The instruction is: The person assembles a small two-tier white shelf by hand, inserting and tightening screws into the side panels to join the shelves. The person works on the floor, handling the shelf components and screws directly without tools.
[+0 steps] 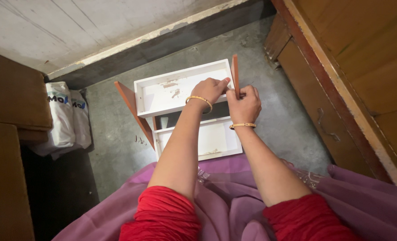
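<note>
Under the hands, a small white-painted wooden shelf unit (180, 91) has reddish-brown side panels (235, 76). Gold bangles (199, 99) ring both wrists above red sleeves (162, 214) and mauve cloth (234, 196). The concrete floor (118, 156) is grey.

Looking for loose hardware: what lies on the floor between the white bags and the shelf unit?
Head view: a few small screws on bare grey floor.
</note>
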